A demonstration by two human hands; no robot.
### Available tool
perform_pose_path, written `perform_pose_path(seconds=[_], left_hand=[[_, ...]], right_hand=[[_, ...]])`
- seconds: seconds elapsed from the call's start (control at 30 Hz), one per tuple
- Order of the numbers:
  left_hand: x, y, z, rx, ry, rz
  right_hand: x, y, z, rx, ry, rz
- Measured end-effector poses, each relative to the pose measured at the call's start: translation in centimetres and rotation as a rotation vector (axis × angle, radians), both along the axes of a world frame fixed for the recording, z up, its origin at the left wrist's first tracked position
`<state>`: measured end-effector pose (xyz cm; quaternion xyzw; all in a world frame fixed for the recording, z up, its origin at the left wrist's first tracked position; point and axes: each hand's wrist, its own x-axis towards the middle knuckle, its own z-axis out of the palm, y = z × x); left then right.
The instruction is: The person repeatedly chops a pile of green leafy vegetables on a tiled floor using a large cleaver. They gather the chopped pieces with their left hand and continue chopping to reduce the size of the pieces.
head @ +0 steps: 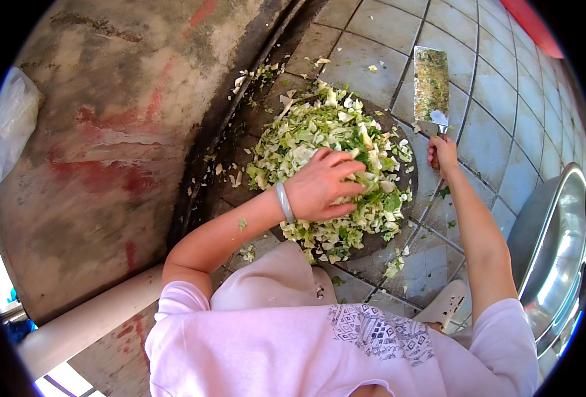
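Observation:
A heap of chopped leafy greens (303,134), pale and green pieces that look like cabbage, covers most of a dark round board (406,164) on the floor. Palm down, my left hand (325,186) rests on the heap with its fingers spread and bent into the leaves. What lies under its palm is hidden. A pale bangle circles that wrist. Right of the board, my right hand (442,151) grips the handle of a cleaver (432,87). Its broad blade points away from me over the tiles, smeared with brown and bits of green.
A stained wall (124,109) rises at the left, with a pale pipe (94,317) along it. Scraps dot the tiled floor (491,124). Large metal basins (546,248) stand at the right. A plastic bag (12,124) hangs far left; something red (534,25) shows top right.

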<state>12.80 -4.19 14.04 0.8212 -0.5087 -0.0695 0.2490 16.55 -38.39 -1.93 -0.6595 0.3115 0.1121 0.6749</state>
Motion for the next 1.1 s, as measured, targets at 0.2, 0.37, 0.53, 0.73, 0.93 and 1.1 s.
perform_pose_path(seconds=[0.2,0.37,0.53,0.73,0.93,1.1], left_hand=[[2.9,3.0,-1.1,-0.259,0.147,0.482],[14.0,9.9,-11.5,0.136,0.628,1.112],[20.7,5.1,-13.0,0.587,0.76,1.16],[22.4,-3.9,-13.5,0.839,0.478,0.973],[22.5,-1.1,-16.6,0.318,0.385,0.896],[19.8,-2.0,-12.7,0.005,0.468,0.641]], right_hand=[[0.0,-0.4,0.1,0.007,0.034,-0.003],[0.3,0.0,-0.6,0.019,-0.003,0.034],[0.0,-0.2,-0.4,-0.029,0.022,0.021],[-0.2,-0.2,-0.3,-0.043,0.004,0.018],[0.1,0.2,-0.3,-0.037,-0.008,-0.007],[0.2,-0.6,0.2,-0.055,0.028,0.031]])
